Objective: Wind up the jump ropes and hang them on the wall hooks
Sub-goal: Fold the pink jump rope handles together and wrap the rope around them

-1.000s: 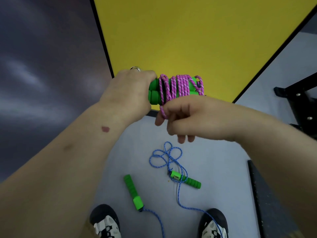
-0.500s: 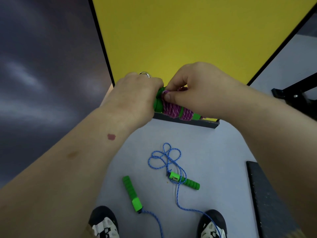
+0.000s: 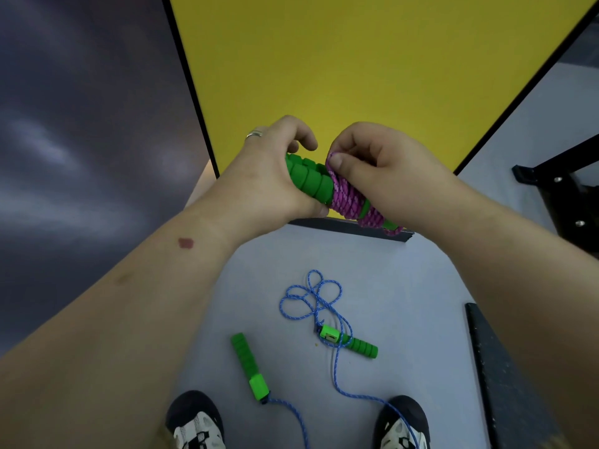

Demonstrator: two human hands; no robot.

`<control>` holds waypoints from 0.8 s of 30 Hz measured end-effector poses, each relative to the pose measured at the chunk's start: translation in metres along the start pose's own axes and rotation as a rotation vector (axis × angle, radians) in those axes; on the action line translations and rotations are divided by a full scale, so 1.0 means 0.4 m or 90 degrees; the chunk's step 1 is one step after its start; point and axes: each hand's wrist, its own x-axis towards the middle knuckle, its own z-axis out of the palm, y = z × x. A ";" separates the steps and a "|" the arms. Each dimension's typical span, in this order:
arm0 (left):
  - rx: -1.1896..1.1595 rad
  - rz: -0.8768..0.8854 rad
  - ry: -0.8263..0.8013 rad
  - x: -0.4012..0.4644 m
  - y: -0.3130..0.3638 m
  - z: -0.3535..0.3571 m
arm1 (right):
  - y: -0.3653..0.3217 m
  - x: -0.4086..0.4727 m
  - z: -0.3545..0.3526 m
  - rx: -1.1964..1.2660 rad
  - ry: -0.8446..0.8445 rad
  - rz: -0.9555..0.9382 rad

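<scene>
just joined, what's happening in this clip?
A person is winding a pink jump rope around its paired green handles. The left hand grips the handles while the right hand pinches the rope end at the coil, apparently tucking it in. A blue jump rope lies unwound on the floor between the person's shoes, its two green handles apart. No wall hooks are in view.

Your left hand (image 3: 269, 176) grips the green handles (image 3: 311, 181) of the pink jump rope (image 3: 350, 202), while your right hand (image 3: 382, 170) pinches its wound cord before the yellow wall (image 3: 372, 66). On the floor (image 3: 405, 286) between your shoes (image 3: 194, 422) lies the blue jump rope (image 3: 311, 303), unwound.
</scene>
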 end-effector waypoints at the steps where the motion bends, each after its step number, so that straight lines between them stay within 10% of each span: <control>1: -0.045 -0.005 0.001 0.000 -0.001 0.003 | 0.001 -0.001 0.000 0.002 0.004 0.005; 11: -0.672 -0.087 -0.021 0.004 0.030 0.064 | -0.010 -0.010 0.023 0.109 0.085 0.058; 24: -0.474 -0.090 -0.033 0.001 0.000 0.088 | -0.032 -0.012 0.035 0.189 0.050 -0.036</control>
